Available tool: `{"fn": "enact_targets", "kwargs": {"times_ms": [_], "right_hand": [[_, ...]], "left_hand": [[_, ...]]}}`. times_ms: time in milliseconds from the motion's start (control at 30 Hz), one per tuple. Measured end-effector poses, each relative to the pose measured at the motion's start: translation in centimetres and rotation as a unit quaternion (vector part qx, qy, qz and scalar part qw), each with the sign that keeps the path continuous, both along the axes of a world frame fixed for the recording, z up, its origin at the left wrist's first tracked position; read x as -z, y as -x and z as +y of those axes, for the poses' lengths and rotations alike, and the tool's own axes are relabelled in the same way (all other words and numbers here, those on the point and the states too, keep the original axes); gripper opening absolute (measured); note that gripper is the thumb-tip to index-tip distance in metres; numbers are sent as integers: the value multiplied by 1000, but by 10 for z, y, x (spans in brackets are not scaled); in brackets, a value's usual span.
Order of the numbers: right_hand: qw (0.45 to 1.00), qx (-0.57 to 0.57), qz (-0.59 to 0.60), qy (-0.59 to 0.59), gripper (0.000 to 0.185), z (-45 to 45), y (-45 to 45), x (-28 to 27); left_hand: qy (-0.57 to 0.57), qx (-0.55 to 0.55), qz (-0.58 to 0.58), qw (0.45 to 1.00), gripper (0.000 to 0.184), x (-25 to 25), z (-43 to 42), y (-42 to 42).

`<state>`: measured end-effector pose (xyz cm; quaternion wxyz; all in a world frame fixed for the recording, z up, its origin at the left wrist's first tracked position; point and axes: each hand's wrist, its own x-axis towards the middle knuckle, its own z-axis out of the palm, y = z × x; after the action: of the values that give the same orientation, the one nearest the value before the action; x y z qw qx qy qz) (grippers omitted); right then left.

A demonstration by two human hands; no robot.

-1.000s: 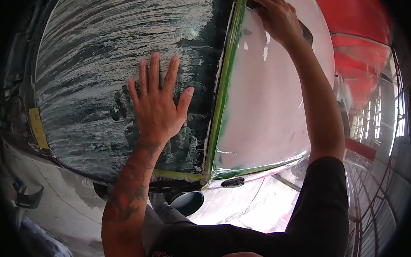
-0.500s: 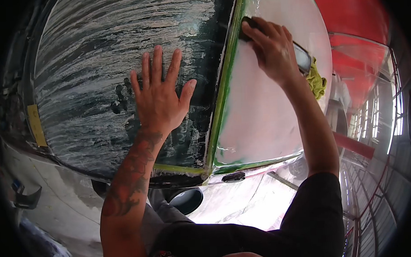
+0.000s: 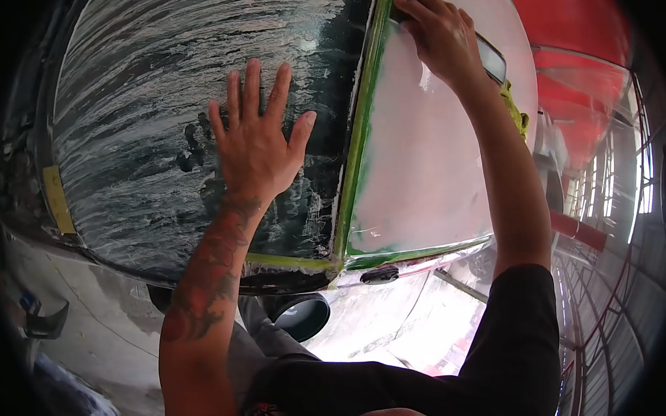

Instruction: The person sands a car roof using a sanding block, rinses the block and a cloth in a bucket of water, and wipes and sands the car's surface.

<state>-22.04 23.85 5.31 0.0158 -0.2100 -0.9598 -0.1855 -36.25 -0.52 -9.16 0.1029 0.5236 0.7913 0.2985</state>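
Note:
My left hand lies flat with fingers spread on a dark glass pane streaked with whitish residue. My right hand grips a dark sanding block, partly hidden by the fingers. It rests at the upper left of a wet, pinkish-white panel, beside a green strip that runs along the panel's edge. Beyond the right wrist sits a dark-rimmed rectangular object whose kind I cannot make out. A yellow-green cloth shows partly behind the forearm.
Yellow tape is stuck at the pane's left edge. A dark round bucket stands on the floor below, near my legs. A red surface rises at the right, with a red beam lower down.
My right hand has slid upward along the green strip with the sanding block. My left hand stays spread on the pane, with the whole view slightly shifted.

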Motion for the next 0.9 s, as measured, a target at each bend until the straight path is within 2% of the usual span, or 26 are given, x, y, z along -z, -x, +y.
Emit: {"fn": "enact_targets", "kwargs": {"times_ms": [67,200,367,500,600,667,733,800,833,900], "right_hand": [[998,59,13,16,44,0,4,2],[998,17,36,58,44,-67,-23,7],[999,34,19,26,47,-28,-8,3],[997,-21,62,47,41,-58,-25,11],[999,-21,28,10,39,-71,-30,9],[999,1,28,16,49,-46,-15,4],[1000,2,28,-1,47,-38,-14,7],[999,4,30,30,48,-54,-19,7],[998,-15,45,32,40,-68,-28,12],[999,-11,28,28,42,-78,-30,10]], "left_hand": [[-4,4,3,1000,68,2,-1,-2],[-8,0,3,1000,67,2,0,0],[-19,-2,16,1000,67,6,0,-2],[-30,-8,23,999,66,8,0,-2],[-37,-8,20,999,66,8,0,-2],[-36,-9,21,999,66,9,2,-2],[-35,-6,26,999,66,9,0,-2],[-25,-9,13,1000,66,9,1,-2],[-26,-11,12,1000,66,9,2,-1],[-28,-12,19,999,66,10,1,-3]]}}
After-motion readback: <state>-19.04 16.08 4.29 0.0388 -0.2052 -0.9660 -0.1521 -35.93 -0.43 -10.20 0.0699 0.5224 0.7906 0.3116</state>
